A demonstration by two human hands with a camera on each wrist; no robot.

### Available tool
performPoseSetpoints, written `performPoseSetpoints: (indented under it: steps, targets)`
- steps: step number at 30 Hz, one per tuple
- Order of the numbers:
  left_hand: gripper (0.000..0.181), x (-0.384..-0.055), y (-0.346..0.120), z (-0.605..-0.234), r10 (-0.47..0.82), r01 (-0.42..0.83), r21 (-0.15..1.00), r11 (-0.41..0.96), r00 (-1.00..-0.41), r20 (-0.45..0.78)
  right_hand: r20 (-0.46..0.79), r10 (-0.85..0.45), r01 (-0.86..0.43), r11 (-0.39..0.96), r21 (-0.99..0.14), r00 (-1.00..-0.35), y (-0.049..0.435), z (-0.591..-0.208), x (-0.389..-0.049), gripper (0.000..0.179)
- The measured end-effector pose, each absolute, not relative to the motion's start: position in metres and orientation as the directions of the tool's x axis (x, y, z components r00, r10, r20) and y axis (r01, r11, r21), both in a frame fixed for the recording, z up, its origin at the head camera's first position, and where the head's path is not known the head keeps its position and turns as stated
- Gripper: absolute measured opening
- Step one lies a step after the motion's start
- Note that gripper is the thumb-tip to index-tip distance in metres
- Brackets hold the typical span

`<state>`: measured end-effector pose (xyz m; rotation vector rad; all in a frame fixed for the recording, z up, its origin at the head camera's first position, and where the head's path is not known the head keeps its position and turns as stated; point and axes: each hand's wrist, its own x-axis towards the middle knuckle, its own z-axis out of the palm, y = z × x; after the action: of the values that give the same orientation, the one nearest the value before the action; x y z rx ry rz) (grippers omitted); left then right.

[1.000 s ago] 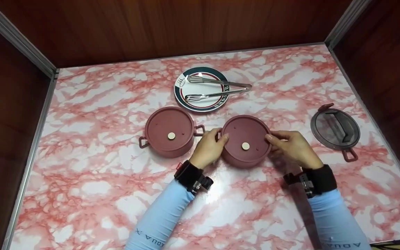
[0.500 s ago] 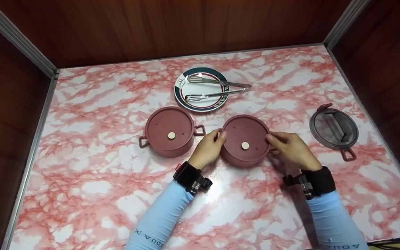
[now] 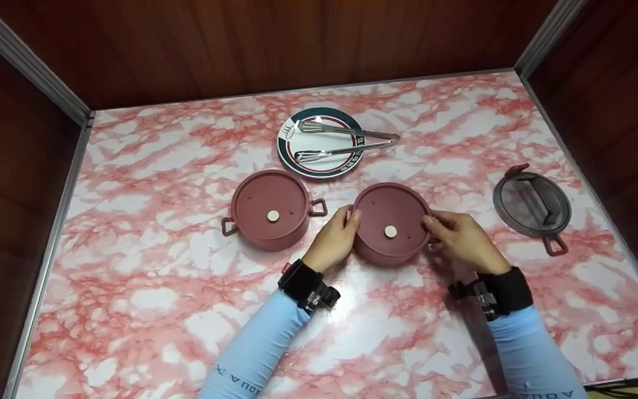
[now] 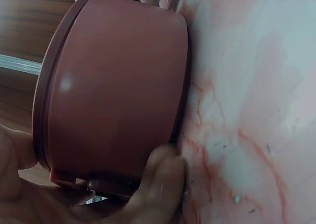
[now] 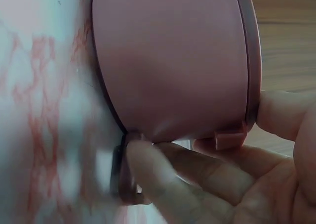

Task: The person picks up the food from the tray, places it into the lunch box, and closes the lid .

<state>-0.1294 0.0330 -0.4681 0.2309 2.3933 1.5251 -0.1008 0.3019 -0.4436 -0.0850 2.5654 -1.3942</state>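
Note:
A round dark-red pot with a flat lid and a small cream knob stands between both hands. My left hand grips its left side, thumb at the lid's rim and fingers low on the wall. On the other side my right hand holds it, thumb at the rim. In the right wrist view, those fingers curl beneath a side lug and touch a folded-down loop handle near the pot's base. The left-side handle is mostly hidden by fingers in the left wrist view.
A matching red lidded pot with two loop handles stands to the left. Behind, metal tongs lie across a green-rimmed plate. A grey see-through lid with red clips lies at the right. Dark wood panels enclose the marbled table.
Both hands keep their grip on the pot, which stays in almost the same place. The right hand has shifted very slightly downward in the head view.

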Motion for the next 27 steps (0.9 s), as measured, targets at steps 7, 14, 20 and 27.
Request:
performPoseSetpoints:
  steps: [7, 14, 20, 27]
  targets:
    - [0.051, -0.129, 0.033, -0.466, 0.284, -0.022, 0.898, 0.439, -0.945, -0.162, -0.170, -0.154, 0.052, 0.574, -0.817, -0.973, 0.301, -0.441, -0.102, 0.053]
    - [0.049, -0.130, 0.031, -0.464, 0.284, -0.010, 0.888, 0.461, -0.946, -0.158, -0.143, -0.100, 0.037, 0.681, -0.731, -0.985, 0.301, -0.439, -0.101, 0.060]
    - [0.047, -0.130, 0.032, -0.463, 0.277, 0.035, 0.861, 0.507, -0.953, -0.124, -0.180, -0.119, 0.059, 0.654, -0.754, -0.976, 0.303, -0.439, -0.102, 0.061]
    - [0.036, -0.129, 0.034, -0.463, 0.281, 0.061, 0.870, 0.488, -0.956, -0.090, -0.165, -0.057, 0.107, 0.549, -0.829, -0.985, 0.301, -0.434, -0.100, 0.050]
